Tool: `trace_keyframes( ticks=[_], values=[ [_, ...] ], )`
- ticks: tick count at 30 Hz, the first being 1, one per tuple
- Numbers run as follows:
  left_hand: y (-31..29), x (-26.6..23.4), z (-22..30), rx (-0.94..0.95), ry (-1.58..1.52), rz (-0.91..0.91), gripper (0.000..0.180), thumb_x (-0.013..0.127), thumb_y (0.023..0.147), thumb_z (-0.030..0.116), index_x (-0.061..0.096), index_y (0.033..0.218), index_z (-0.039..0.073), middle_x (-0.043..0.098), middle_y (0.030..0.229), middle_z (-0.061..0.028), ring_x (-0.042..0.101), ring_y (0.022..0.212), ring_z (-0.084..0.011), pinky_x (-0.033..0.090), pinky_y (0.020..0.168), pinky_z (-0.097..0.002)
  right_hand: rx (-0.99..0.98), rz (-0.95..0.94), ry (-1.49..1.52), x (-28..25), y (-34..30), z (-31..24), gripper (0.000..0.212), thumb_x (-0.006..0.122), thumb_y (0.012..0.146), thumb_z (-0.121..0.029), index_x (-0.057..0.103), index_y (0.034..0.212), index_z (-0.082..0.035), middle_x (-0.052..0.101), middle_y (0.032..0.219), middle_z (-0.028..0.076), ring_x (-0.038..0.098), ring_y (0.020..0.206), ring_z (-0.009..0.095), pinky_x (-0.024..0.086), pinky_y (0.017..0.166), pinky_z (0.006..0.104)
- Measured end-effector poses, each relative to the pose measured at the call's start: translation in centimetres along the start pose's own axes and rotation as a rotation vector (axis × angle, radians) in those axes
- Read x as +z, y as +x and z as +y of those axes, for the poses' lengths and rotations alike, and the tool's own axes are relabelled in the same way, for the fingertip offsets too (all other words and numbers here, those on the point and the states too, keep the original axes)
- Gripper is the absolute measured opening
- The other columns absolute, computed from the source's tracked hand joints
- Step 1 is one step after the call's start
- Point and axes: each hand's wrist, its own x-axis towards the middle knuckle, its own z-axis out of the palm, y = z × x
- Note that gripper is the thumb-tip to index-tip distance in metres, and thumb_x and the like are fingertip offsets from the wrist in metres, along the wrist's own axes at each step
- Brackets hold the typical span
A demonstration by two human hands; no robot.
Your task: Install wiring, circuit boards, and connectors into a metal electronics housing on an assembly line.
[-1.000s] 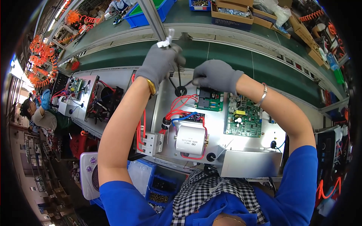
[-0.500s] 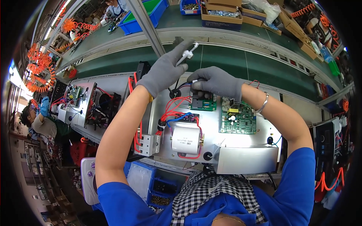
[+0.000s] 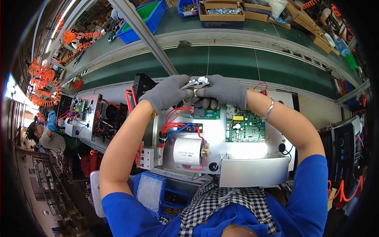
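Observation:
My left hand [image 3: 167, 93], in a grey glove, is closed around a small bundle of white cable ties [image 3: 199, 81] whose ends stick out toward my right hand. My gloved right hand [image 3: 226, 91] meets it from the right, fingers closed. Between the fingertips of both hands shows a small white piece [image 3: 195, 92], seemingly a wire connector; the wires under it are mostly hidden. Just below my right fingers lies a small green circuit board [image 3: 206, 113] with red wires [image 3: 171, 114] running to it. Both hands are over the far edge of a metal panel [image 3: 215, 136].
On the panel are a larger green circuit board [image 3: 246, 128], a white cylindrical capacitor [image 3: 187, 151], a white breaker block [image 3: 151, 157] and a bent metal plate [image 3: 254, 172]. A metal post [image 3: 146, 37] rises beyond my left hand. Blue parts bins [image 3: 162, 189] stand near my body.
My left hand has come down and inward with the cable ties, meeting my right hand at the connector. The view has shifted slightly.

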Motion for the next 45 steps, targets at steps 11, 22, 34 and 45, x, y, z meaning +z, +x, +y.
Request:
trace_keyframes(
  ticks=[11, 22, 34, 45],
  values=[
    [1.3, 1.3, -1.7, -0.101, 0.430, -0.235, 0.046, 0.051, 0.093, 0.039, 0.065, 0.105, -0.003, 0.065, 0.102, -0.0261, 0.063, 0.099, -0.0416, 0.049, 0.086, -0.0475, -0.073, 0.291, 0.033, -2.1, 0.2, 2.9, 0.047, 0.051, 0.100, -0.020, 0.047, 0.141, 0.001, 0.068, 0.092, 0.006, 0.058, 0.062, 0.005, 0.051, 0.053, 0.0217],
    [1.8, 1.9, -3.4, -0.050, 0.363, -0.235, 0.047, 0.056, 0.086, 0.038, 0.070, 0.099, -0.005, 0.067, 0.103, -0.0290, 0.066, 0.096, -0.0420, 0.051, 0.088, -0.0433, -0.133, 0.312, -0.024, -1.9, 0.1, 4.0, 0.042, 0.050, 0.100, -0.022, 0.051, 0.137, -0.001, 0.068, 0.094, 0.005, 0.055, 0.063, 0.005, 0.050, 0.055, 0.0217],
    [2.2, 2.7, -5.5, 0.157, 0.557, -0.268, 0.026, 0.062, 0.088, 0.017, 0.065, 0.114, 0.013, 0.062, 0.102, -0.0164, 0.063, 0.104, -0.0352, 0.052, 0.086, -0.0432, -0.173, 0.344, -0.043, -1.8, -0.1, 3.8, 0.037, 0.050, 0.098, -0.019, 0.056, 0.129, 0.000, 0.071, 0.092, 0.007, 0.056, 0.062, 0.007, 0.049, 0.057, 0.0244],
    [2.2, 3.3, -4.5, -0.028, 0.420, -0.218, 0.047, 0.049, 0.089, 0.036, 0.069, 0.105, -0.003, 0.065, 0.113, -0.0262, 0.064, 0.106, -0.0398, 0.050, 0.094, -0.0444, -0.161, 0.311, -0.073, -1.8, 0.1, 4.1, 0.039, 0.050, 0.100, -0.023, 0.054, 0.134, -0.004, 0.066, 0.092, 0.003, 0.054, 0.063, 0.004, 0.048, 0.055, 0.0215]
  ],
)
